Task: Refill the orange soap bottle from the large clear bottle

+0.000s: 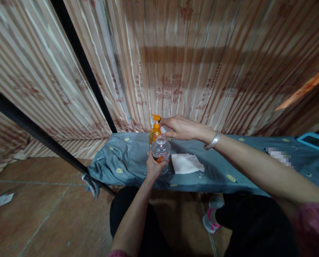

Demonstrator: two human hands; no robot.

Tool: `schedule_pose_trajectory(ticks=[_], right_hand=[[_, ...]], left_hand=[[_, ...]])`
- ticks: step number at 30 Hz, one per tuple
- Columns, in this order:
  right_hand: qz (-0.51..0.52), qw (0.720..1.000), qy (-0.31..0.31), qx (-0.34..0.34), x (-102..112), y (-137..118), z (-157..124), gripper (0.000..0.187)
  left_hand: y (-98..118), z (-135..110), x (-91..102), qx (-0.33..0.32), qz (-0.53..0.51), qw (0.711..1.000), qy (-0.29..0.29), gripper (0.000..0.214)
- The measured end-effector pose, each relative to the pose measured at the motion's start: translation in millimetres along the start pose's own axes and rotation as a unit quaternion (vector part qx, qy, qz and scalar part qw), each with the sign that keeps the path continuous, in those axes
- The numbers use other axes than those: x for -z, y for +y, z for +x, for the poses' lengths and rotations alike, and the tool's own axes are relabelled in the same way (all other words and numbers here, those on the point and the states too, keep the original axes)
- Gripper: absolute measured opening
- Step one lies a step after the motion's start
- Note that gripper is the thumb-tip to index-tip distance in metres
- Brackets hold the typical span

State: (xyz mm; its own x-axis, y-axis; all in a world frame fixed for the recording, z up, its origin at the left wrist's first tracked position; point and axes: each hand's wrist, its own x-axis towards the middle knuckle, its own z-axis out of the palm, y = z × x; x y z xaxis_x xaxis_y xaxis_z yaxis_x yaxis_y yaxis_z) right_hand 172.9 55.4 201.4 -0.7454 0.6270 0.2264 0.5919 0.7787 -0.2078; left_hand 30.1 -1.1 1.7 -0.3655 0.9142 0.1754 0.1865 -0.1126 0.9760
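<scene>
My left hand [156,166] is wrapped round a clear plastic bottle [162,148], which stands upright with its mouth uncovered and an orange-and-dark label low on its side. Just above the mouth, my right hand [182,127] pinches a small whitish, cap-like piece [164,129]; its exact shape is partly hidden by the fingers. Right behind the clear bottle is a yellow pump bottle [152,135] with an orange pump head. A folded white cloth [186,163] lies flat to the right of the clear bottle.
A grey-blue patterned sheet [138,175] covers the low surface before me. A blue-edged phone-like device [316,142] lies at its right end. Striped curtains [170,71] hang behind. Dark poles [90,75] rise at the left. A pink-and-white shoe [211,221] is on the floor.
</scene>
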Motion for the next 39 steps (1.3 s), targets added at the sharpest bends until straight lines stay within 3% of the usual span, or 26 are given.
schedule_pose_trajectory(ticks=[4, 8, 12, 15, 21, 25, 31, 35, 39], right_hand=[[0.09, 0.986, 0.111, -0.083, -23.6, 34.6, -46.3, 0.035], [0.142, 0.952, 0.163, -0.214, -80.0, 72.5, -115.1, 0.034], [0.155, 0.909, 0.18, -0.342, -132.9, 101.1, -185.0, 0.036], [0.148, 0.879, 0.183, -0.415, -158.0, 116.9, -224.2, 0.036], [0.122, 0.841, 0.171, -0.498, -188.5, 138.1, -262.3, 0.036], [0.078, 0.833, 0.171, -0.521, -194.4, 144.6, -276.4, 0.033], [0.02, 0.836, 0.23, -0.497, -178.4, 140.8, -275.6, 0.034], [0.042, 0.868, 0.25, -0.426, -159.6, 123.0, -232.0, 0.038], [0.129, 0.919, 0.228, -0.295, -131.5, 96.7, -153.0, 0.035]], left_hand=[[-1.7, 0.6, 0.0, -0.005, 0.033, 0.999, 0.004, 0.067], [-1.3, 1.0, 1.0, -0.008, 0.053, 0.999, 0.005, 0.068], [0.9, 0.7, 1.3, -0.014, 0.056, 0.998, -0.001, 0.066], [2.1, 0.0, 1.0, -0.019, 0.06, 0.998, 0.002, 0.06], [2.6, -1.0, 1.8, -0.011, 0.08, 0.997, -0.002, 0.053], [3.6, -1.2, 3.0, -0.014, 0.08, 0.997, -0.001, 0.054], [1.8, -1.5, 2.5, -0.021, 0.062, 0.998, 0.006, 0.058], [0.0, -1.3, 2.0, -0.02, 0.068, 0.997, 0.008, 0.059], [-0.1, -0.8, 2.5, -0.013, 0.073, 0.997, 0.01, 0.06]])
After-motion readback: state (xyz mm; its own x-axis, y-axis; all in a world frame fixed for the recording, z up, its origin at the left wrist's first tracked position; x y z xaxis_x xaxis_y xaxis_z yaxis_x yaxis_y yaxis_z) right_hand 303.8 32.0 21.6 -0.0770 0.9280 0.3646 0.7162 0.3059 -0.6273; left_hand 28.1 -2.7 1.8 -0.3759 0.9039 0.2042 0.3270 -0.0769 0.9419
